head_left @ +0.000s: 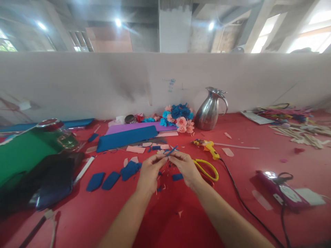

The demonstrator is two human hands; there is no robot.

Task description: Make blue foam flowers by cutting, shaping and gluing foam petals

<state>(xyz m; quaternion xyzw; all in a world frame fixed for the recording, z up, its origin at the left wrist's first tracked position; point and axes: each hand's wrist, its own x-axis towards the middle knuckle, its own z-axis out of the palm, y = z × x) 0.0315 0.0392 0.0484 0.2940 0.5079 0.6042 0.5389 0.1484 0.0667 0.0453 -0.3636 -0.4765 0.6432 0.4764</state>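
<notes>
A thin blue piece (pixel 172 151) is pinched between my two hands above the red table (pixel 178 210). My left hand (pixel 151 169) closes its thumb and fingertips on the lower left end. On the other side, my right hand (pixel 186 168) meets it with its fingers pressed together at the piece. Cut blue shapes (pixel 130 169) lie left of my left hand, among pink scraps. Beneath my right hand's wrist side is a small blue rectangle (pixel 177 177). Scissors with yellow handles (pixel 210 168) rest just right of my right hand.
A yellow glue gun (pixel 211 148) with a black cord lies to the right. Behind stand a paper flower bunch (pixel 181 117) and a metal jug (pixel 209 110). Blue sheets (pixel 126 137) lie behind my hands. A glass jar (pixel 62 134) and a purple device (pixel 281 191) flank them.
</notes>
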